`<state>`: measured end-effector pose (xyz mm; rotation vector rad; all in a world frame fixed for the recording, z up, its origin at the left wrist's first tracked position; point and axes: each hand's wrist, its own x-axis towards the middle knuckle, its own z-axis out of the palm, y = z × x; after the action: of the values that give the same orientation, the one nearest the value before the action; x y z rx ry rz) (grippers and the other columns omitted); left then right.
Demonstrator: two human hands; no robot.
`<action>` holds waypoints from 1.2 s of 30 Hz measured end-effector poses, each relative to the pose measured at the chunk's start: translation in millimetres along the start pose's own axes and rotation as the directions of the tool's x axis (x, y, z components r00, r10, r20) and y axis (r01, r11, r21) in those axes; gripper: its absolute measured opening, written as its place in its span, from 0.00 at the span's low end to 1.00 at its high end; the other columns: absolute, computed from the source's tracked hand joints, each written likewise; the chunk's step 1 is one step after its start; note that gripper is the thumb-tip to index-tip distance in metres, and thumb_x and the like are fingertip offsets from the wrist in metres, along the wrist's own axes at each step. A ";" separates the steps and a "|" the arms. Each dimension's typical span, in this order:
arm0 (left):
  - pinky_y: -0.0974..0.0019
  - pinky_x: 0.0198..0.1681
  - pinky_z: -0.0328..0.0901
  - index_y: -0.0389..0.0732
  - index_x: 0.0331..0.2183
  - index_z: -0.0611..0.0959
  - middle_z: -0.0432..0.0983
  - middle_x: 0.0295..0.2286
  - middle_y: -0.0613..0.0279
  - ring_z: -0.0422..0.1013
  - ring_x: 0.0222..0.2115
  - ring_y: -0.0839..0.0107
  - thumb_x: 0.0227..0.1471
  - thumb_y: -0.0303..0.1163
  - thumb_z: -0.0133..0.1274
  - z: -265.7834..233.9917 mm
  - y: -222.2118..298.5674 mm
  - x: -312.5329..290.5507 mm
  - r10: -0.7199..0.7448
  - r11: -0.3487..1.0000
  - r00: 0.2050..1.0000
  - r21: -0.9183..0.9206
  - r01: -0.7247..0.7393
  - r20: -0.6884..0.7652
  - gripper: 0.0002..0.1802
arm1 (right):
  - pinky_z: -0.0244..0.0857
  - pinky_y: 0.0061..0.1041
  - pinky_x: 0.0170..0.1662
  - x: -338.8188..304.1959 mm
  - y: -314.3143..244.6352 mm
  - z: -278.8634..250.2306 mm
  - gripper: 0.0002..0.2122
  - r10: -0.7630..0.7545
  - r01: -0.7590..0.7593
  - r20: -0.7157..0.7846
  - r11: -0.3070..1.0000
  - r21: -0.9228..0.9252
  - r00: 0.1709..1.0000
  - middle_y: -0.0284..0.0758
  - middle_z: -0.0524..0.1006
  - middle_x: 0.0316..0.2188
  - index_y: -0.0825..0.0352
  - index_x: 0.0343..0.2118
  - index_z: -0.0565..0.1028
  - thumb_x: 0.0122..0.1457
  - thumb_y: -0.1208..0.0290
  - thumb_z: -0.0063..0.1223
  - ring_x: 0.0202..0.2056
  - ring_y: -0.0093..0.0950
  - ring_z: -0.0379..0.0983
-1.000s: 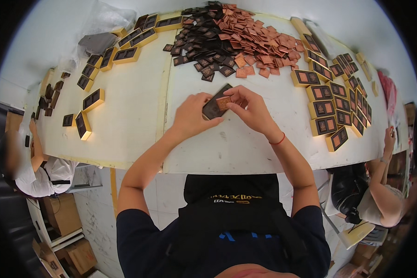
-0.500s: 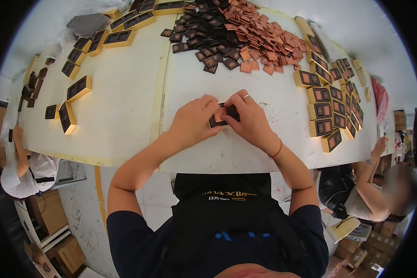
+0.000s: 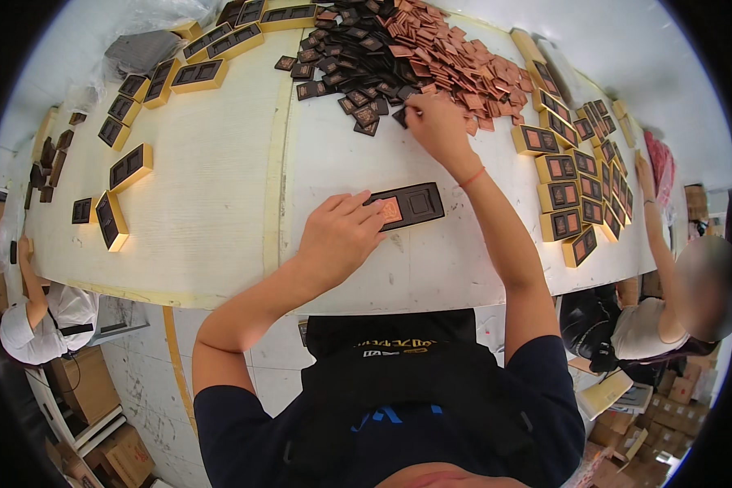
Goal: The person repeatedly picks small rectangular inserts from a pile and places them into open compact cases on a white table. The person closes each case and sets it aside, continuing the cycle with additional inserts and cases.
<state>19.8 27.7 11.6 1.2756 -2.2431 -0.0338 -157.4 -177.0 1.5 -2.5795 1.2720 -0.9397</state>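
Observation:
In front of me a long black tray insert (image 3: 421, 205) with square recesses lies on the table, slightly tilted. A copper-coloured square tile (image 3: 391, 211) sits in it, and the recess to its right has none. My left hand (image 3: 339, 233) holds the tray's left end, its fingers covering that part. My right hand (image 3: 441, 128) is at the near edge of a pile of black square tiles (image 3: 346, 65) and copper tiles (image 3: 464, 69). Its fingers are curled together among the nearest tiles; what is between them I cannot make out.
Gold-sided boxes with black inserts (image 3: 130, 166) stand at the left and far left. Gold boxes holding tiles (image 3: 561, 195) are grouped at the right. A grey stack (image 3: 142, 54) lies in clear plastic. Other people are at both table ends, one at right (image 3: 655, 321).
My right hand has left the tray and reached forward to the tile pile, uncovering the tray's right part. My left hand stays on the tray. The person at right has stretched an arm forward.

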 end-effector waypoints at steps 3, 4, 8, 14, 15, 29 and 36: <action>0.59 0.49 0.70 0.42 0.40 0.84 0.79 0.41 0.65 0.74 0.47 0.62 0.45 0.30 0.64 0.2 3.7 4.9 -0.011 1.000 1.000 -0.018 0.010 -0.023 0.17 | 0.71 0.24 0.29 -18.7 4.9 -25.3 0.06 0.207 -0.214 0.057 0.914 0.344 0.977 0.37 0.79 0.30 0.70 0.36 0.80 0.59 0.75 0.55 0.24 0.24 0.78; 0.59 0.48 0.70 0.42 0.41 0.84 0.79 0.40 0.65 0.74 0.46 0.61 0.45 0.29 0.63 0.8 5.1 6.8 -0.001 1.000 1.000 0.004 0.001 -0.026 0.18 | 0.71 0.22 0.29 -28.7 1.8 -33.0 0.07 0.265 -0.301 0.144 0.805 0.512 0.953 0.36 0.79 0.30 0.70 0.39 0.79 0.60 0.76 0.53 0.26 0.23 0.78; 0.59 0.45 0.70 0.42 0.45 0.83 0.76 0.38 0.65 0.73 0.44 0.60 0.44 0.25 0.61 7.7 8.3 5.8 0.045 0.998 0.998 0.048 -0.043 -0.039 0.21 | 0.72 0.16 0.28 -71.0 -25.2 -79.9 0.12 0.277 -0.535 0.458 0.423 0.732 0.845 0.32 0.79 0.30 0.69 0.49 0.76 0.65 0.78 0.47 0.32 0.20 0.80; 0.59 0.43 0.69 0.41 0.42 0.82 0.76 0.38 0.62 0.72 0.42 0.60 0.39 0.25 0.65 -2.4 5.9 8.0 -0.054 0.994 0.998 -0.093 0.058 0.039 0.23 | 0.68 0.22 0.36 -104.5 -43.9 -86.0 0.09 0.263 -0.440 0.383 0.740 0.509 0.886 0.31 0.80 0.29 0.68 0.41 0.80 0.57 0.76 0.58 0.28 0.20 0.72; 0.59 0.44 0.69 0.42 0.42 0.81 0.76 0.38 0.62 0.72 0.42 0.60 0.38 0.25 0.65 -2.7 4.3 7.7 -0.059 0.992 0.997 -0.111 0.064 0.049 0.23 | 0.68 0.23 0.36 -106.6 -47.7 -84.3 0.09 0.230 -0.377 0.338 0.794 0.477 0.913 0.32 0.80 0.28 0.67 0.40 0.80 0.57 0.77 0.58 0.29 0.21 0.73; 0.52 0.57 0.60 0.45 0.58 0.74 0.71 0.54 0.63 0.64 0.54 0.59 0.42 0.31 0.65 20.0 11.4 14.9 0.112 0.979 0.989 -0.184 -0.092 0.098 0.38 | 0.66 0.30 0.47 -104.1 -37.2 -87.2 0.11 -0.024 -0.113 0.385 0.937 0.331 0.922 0.37 0.73 0.43 0.65 0.36 0.77 0.49 0.79 0.64 0.41 0.35 0.71; 0.56 0.57 0.60 0.42 0.50 0.80 0.78 0.47 0.57 0.72 0.47 0.58 0.48 0.35 0.65 -10.9 -31.4 13.8 -0.124 0.920 0.992 -0.369 0.129 0.037 0.26 | 0.58 0.36 0.55 -98.5 -59.4 -88.1 0.18 -0.260 0.021 0.446 0.881 0.472 0.857 0.37 0.77 0.40 0.63 0.46 0.74 0.50 0.74 0.61 0.45 0.39 0.71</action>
<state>44.3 2.1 18.2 1.2075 -2.0345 -0.4936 -212.7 -50.9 46.2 -2.3309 0.6308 -0.4504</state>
